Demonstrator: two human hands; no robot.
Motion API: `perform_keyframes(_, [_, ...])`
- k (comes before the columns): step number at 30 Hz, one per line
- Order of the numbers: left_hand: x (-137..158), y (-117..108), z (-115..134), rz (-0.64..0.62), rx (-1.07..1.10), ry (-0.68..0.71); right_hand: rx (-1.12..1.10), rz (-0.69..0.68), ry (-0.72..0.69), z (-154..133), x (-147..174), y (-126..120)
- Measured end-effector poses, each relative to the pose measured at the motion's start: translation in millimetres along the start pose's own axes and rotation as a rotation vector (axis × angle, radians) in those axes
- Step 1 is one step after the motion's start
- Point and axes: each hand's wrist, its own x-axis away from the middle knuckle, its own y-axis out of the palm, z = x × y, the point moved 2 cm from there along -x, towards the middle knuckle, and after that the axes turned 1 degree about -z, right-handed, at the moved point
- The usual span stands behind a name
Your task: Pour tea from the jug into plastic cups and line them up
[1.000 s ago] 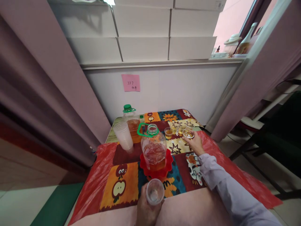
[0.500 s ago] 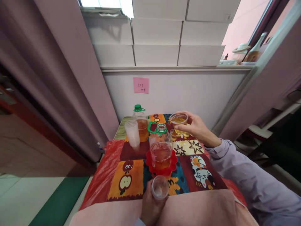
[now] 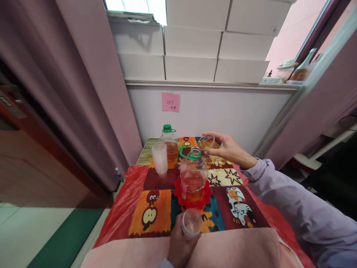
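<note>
At the near edge of the table, my left hand [image 3: 180,242] is wrapped round a clear plastic cup [image 3: 192,223] with nothing visible in it. My right hand [image 3: 228,149] grips another clear cup [image 3: 206,143] that holds yellowish liquid and tilts to the left, behind the open bottle. That bottle [image 3: 193,176] is large and clear, has a green handle ring and no cap, and holds some amber liquid. It stands in a red scalloped dish [image 3: 206,199]. Below my right hand sit several small cups of yellow liquid [image 3: 208,160], partly hidden.
A stack of clear cups [image 3: 160,158] stands left of the open bottle. Behind it is a green-capped bottle [image 3: 171,150] of amber liquid. A patterned cloth [image 3: 156,216] and red plastic sheet [image 3: 117,208] cover the table, against a wall with a pink note [image 3: 171,102].
My right hand has moved slightly left and tipped its cup further to the left. My left hand keeps its hold on the other cup. The camera view has shifted a little.
</note>
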Motion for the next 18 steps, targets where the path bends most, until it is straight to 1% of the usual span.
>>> perform_keyframes(2, [0.0,0.6,2.1,-0.031,0.022,-0.006,0.057,0.010,-0.007,-2.3,-0.1,-0.4])
perform_keyframes(9, [0.1,-0.4,7.7,-0.055,0.040,-0.032,0.206,0.061,-0.073,-5.4,-3.7,-0.1])
perform_keyframes(16, [0.7,0.6,4.1,-0.047,0.053,-0.041,0.309,0.087,-0.110,-8.3,-6.3,0.1])
perform_keyframes(18, [0.5,1.0,4.7,-0.024,0.051,-0.048,0.319,0.084,-0.114,-8.4,-6.7,-0.3])
